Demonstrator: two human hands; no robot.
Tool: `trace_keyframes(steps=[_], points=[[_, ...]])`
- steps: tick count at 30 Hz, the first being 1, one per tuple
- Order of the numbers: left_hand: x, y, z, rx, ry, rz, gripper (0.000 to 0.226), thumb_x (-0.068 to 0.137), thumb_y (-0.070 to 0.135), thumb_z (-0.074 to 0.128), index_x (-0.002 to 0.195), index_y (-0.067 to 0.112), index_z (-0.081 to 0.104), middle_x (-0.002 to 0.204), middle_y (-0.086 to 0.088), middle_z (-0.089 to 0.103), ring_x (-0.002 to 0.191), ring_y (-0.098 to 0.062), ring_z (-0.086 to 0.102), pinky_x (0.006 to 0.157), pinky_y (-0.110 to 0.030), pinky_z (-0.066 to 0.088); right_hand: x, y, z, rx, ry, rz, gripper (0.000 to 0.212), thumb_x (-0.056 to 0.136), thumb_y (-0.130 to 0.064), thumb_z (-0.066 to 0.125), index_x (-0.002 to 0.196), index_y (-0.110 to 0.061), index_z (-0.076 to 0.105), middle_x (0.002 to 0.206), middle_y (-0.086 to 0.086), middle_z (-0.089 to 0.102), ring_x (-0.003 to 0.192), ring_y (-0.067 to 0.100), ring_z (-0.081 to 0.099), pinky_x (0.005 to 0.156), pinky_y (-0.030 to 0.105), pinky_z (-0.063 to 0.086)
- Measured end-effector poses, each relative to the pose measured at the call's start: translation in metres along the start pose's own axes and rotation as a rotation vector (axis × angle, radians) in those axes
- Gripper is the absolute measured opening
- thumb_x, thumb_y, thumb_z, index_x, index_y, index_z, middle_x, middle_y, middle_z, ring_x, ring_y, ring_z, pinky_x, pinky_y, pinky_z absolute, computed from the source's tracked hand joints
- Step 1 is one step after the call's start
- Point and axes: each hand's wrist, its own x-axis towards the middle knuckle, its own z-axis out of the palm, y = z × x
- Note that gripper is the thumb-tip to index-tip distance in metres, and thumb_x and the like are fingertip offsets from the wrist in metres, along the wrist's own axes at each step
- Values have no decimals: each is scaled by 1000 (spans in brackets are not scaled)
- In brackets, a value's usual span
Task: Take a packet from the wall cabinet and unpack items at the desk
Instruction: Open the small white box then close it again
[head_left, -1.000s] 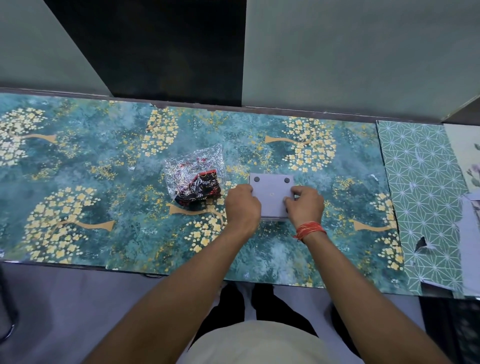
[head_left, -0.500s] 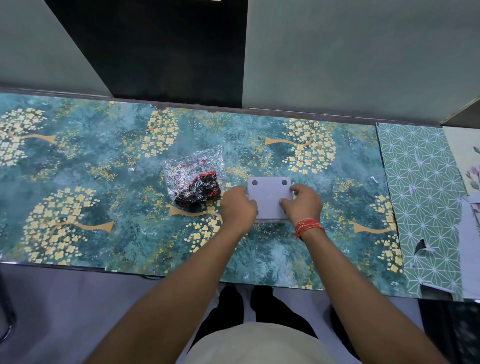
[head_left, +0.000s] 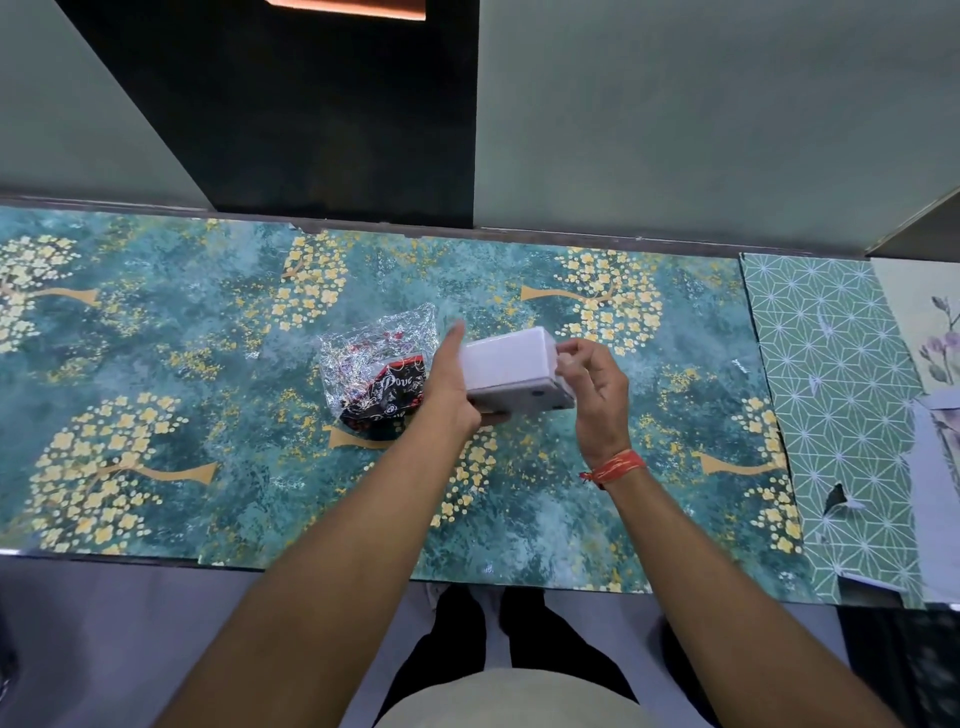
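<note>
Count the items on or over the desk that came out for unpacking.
2. The white box is held above the desk between the left hand and right hand; the clear plastic packet lies left of it. Others may be hidden.

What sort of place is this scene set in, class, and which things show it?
Probably a home or small-office desk against a wall: the desk wears a decorative tree-print cover, paper sheets lie at its right end, and a dark open cabinet sits above.
</note>
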Motion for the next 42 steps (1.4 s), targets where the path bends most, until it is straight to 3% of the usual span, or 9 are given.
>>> trace_keyframes(steps=[3, 5, 8, 14, 17, 20, 24, 35, 42], points=[[5, -10, -5, -24, 88, 207, 36, 75, 28, 72, 105, 14, 57, 96, -13, 66, 80, -30, 66, 73, -45, 58, 6, 3, 7, -86, 46, 76, 29, 85, -41, 65, 79, -13, 57, 101, 13, 59, 93, 18, 56, 78, 14, 46], [4, -16, -5, -12, 102, 387, 38, 73, 24, 70, 105, 13, 54, 91, -8, 62, 71, -21, 62, 56, -29, 53, 16, 4, 9, -50, 34, 398, 39, 84, -47, 65, 99, -13, 56, 106, 13, 60, 91, 24, 60, 82, 32, 53], [6, -23, -8, 210, -20, 566, 57, 58, 32, 68, 113, 23, 54, 116, -11, 59, 87, -24, 59, 60, -28, 48, 23, 6, 5, 81, -127, 752, 43, 81, -40, 71, 103, -4, 61, 91, 13, 69, 71, 26, 66, 65, 35, 55], [-3, -6, -14, 483, -161, 230, 31, 87, 36, 51, 99, 10, 61, 88, -12, 71, 69, -28, 68, 58, -28, 54, 26, 23, -10, 67, -153, 392, 66, 68, -10, 84, 125, -9, 51, 119, 13, 65, 96, 31, 70, 73, 44, 61], [4, -5, -9, 544, -98, 236, 56, 87, 65, 53, 97, 13, 72, 88, -13, 77, 72, -30, 73, 71, -39, 59, 26, 29, -8, 5, -207, 296, 76, 70, -14, 85, 134, -12, 44, 123, 8, 63, 99, 26, 69, 72, 37, 62], [9, -12, -2, 534, 0, 339, 56, 86, 68, 54, 85, 15, 72, 80, -10, 76, 70, -29, 73, 76, -44, 60, 29, 32, 1, -9, -105, 472, 70, 79, -48, 72, 132, -8, 48, 108, 8, 70, 83, 22, 72, 62, 31, 60], [17, -18, -2, 525, 31, 364, 54, 87, 66, 53, 76, 17, 71, 69, -5, 74, 63, -25, 72, 70, -39, 60, 30, 32, 8, -164, -77, 554, 56, 85, -64, 53, 78, -9, 65, 66, 6, 68, 53, 17, 64, 52, 24, 50], [21, -9, 0, 497, 34, 381, 59, 86, 70, 50, 86, 15, 72, 83, -11, 76, 66, -26, 72, 79, -44, 60, 35, 26, 2, -65, -150, 586, 48, 84, -56, 61, 87, -8, 63, 82, 12, 71, 69, 26, 69, 74, 46, 59], [15, -21, -1, 521, -25, 380, 61, 90, 70, 41, 88, 19, 73, 88, -11, 76, 71, -28, 71, 67, -40, 60, 24, 28, 3, -26, -22, 568, 74, 81, -56, 66, 94, 17, 60, 82, 23, 73, 60, 31, 72, 55, 44, 61]])
